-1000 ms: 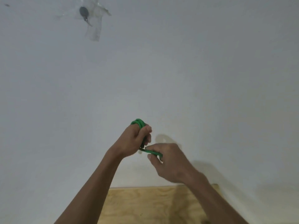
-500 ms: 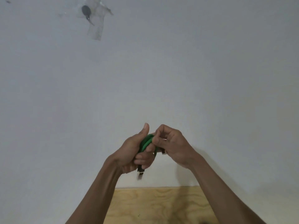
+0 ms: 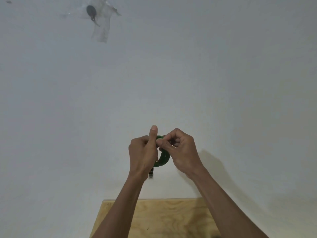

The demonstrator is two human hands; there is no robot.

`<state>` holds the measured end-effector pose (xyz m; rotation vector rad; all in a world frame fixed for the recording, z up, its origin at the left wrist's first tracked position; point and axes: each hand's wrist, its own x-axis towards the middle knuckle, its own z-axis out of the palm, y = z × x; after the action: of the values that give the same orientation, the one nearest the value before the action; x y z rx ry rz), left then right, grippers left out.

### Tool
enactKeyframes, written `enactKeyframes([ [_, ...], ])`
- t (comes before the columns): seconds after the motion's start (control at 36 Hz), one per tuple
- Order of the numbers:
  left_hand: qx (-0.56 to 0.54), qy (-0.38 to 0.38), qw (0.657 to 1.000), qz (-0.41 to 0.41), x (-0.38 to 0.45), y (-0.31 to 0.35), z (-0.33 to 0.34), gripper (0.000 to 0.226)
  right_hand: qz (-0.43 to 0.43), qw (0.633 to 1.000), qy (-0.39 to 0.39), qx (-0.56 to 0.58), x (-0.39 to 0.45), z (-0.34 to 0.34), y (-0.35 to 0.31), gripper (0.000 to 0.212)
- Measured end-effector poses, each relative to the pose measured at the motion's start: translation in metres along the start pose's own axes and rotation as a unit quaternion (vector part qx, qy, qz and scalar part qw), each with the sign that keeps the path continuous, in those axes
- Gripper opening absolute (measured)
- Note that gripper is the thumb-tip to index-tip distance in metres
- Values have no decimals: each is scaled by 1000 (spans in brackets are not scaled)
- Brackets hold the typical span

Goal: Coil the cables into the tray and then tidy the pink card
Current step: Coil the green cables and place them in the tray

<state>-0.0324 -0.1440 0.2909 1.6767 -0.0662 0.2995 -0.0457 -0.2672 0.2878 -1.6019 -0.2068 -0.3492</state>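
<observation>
Hanging between two raised hands, the green braided cable (image 3: 163,158) is wound into a small thick coil, held in the air in front of the plain white wall (image 3: 188,74) and well above the table. One dark connector end with a metal tip (image 3: 151,174) dangles from the bottom of the coil, just below the left hand.

The left hand (image 3: 143,155) grips the left side of the coil, its fingers curled round the loops (they are mostly hidden behind the back of the hand) and its thumb pointing straight up beside the top of the coil. The right hand (image 3: 181,152) pinches the top of the coil, its thumb and bent fingers (image 3: 161,143) closed on the green strands, with the rest of the coil curving down under its palm. The two hands are touching or very nearly so at the top of the coil.

Both bare forearms reach up from the lower edge of the view. Beneath them lies the light plywood table (image 3: 171,219), with only its far end showing. High on the wall, to the upper left, a dark oval object (image 3: 91,11) is stuck under strips of clear tape (image 3: 101,31).
</observation>
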Motion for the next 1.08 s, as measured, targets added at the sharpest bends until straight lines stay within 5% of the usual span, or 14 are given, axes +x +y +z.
enactKeyframes([
  [0.25,37,98,994,43,4,-12,-2,69,12,994,-62,-93,-7,-2,-3,1],
  [0.42,28,168,984,44,8,-12,-8,66,-13,964,-32,-264,-13,-8,-8,14],
  [0.78,-6,164,986,13,-1,-5,-4,50,59,995,60,49,-19,17,-12,7],
  [0.94,-37,137,989,33,-2,-6,-5,51,29,996,80,5,-20,21,-9,9],
  [1.08,-74,114,991,8,-6,-5,-9,51,-10,981,94,-172,-17,16,-1,23],
])
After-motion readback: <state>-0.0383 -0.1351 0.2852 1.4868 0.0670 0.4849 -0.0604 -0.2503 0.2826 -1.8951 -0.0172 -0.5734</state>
